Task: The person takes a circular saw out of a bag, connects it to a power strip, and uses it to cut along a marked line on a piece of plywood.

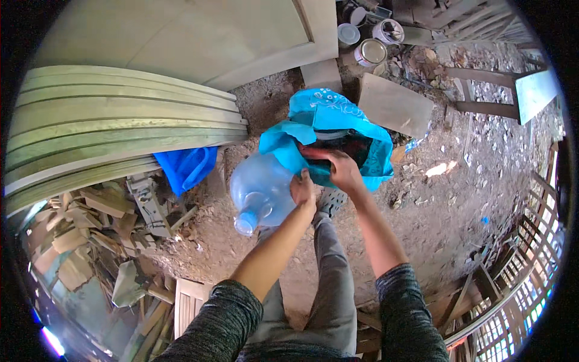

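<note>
A large clear plastic water bottle (263,187) with a blue cap tilts toward me, resting against a turquoise fabric bag (329,107). My left hand (303,191) is closed against the bottle's right side, thumb upward, its fingers partly hidden. At the bag's near rim my right hand (344,172) is closed on the fabric, and its fingertips are hard to make out. The bag's mouth gapes, showing a dark interior with a reddish object (315,153) and something round and dark inside. Both forearms wear dark grey sleeves.
Long pale boards (120,114) are stacked on the left beside a blue cloth (188,168). Broken wood scraps (78,229) lie below them. Paint cans (370,53) stand behind, near a flat panel (395,105). A slatted wooden structure (525,253) lines the right side.
</note>
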The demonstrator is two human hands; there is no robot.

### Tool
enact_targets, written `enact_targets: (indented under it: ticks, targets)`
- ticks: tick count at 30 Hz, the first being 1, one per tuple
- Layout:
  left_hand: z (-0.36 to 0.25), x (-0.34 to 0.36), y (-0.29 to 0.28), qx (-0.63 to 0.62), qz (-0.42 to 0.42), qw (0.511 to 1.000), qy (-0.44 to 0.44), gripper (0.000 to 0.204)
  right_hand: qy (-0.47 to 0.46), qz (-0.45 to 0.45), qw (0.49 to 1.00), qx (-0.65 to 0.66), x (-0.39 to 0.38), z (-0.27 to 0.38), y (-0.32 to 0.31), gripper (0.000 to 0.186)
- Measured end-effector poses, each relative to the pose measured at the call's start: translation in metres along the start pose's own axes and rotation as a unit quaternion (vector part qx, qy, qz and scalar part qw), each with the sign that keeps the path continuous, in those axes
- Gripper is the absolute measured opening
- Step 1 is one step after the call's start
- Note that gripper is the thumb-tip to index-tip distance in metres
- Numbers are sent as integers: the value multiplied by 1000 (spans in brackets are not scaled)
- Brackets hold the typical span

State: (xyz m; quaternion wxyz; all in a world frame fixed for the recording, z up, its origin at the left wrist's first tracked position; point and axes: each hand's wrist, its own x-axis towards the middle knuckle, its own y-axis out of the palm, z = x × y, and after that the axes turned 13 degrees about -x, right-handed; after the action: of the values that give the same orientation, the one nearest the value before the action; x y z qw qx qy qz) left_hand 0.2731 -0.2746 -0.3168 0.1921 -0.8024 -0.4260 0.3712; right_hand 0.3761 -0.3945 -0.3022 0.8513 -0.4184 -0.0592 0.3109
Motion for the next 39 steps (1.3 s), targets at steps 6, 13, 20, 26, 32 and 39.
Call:
enact_targets:
  ticks: [6, 13, 20, 26, 32, 39]
  targets:
    - [-12, -31, -28, 95, 72, 992, -38, 59, 51, 251, 926, -277, 37, -5, 56, 35]
    - [9, 11, -53, 55, 198, 976, -74, 42, 56, 221, 952, -203, 72, -2, 75, 36]
    - [-17, -8, -71, -73, 243, 962, -97, 38, 8, 256, 941, -223, 99, 7, 18, 45]
    - [-14, -23, -65, -78, 248, 965, -46, 36, -2, 271, 939, -213, 91, -3, 2, 57]
    - [-13, -26, -62, -97, 262, 958, -68, 35, -76, 215, 949, -218, 59, -42, -8, 64]
    - [-10, -39, -74, -17, 323, 944, -67, 38, -87, 241, 940, -226, 77, -19, -7, 51]
